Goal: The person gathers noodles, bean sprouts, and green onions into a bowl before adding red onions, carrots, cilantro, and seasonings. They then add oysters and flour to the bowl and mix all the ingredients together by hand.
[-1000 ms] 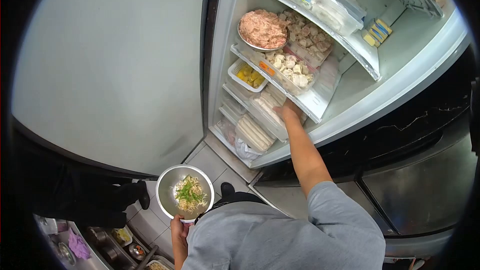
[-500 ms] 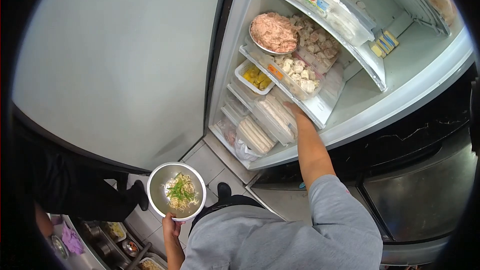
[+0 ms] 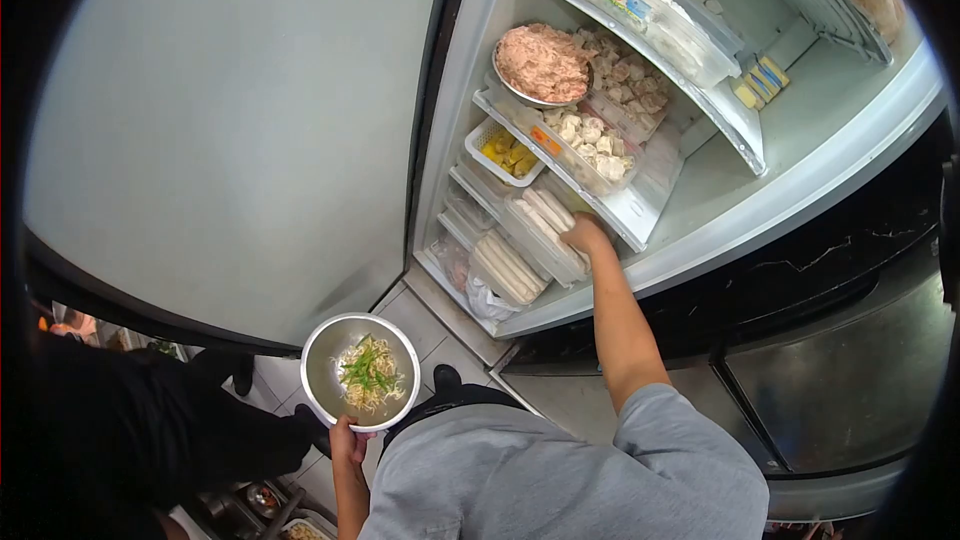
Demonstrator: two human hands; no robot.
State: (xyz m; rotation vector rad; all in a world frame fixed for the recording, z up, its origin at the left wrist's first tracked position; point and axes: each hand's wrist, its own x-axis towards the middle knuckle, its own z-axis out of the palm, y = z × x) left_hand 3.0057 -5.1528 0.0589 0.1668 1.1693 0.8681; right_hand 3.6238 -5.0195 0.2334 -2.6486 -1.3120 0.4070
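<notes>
Left hand point(image 3: 349, 438) grips near bowl rim point(image 3: 384, 427).

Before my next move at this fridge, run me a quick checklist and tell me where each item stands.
1. Fridge door open wide enough for the arm: ok.
2. Left hand on the metal bowl: ok, it holds the bowl near its rim.
3. Sprouts and greens inside the bowl: ok, none over the rim.
4. Right hand firmly gripping the container of white rolls: cannot tell, the fingertips are partly hidden.
5. Room around the right hand: not ok, I'd say; the shelf is close by.
6. Floor space beside the bowl: not ok, a co-worker's leg looks close.
</notes>
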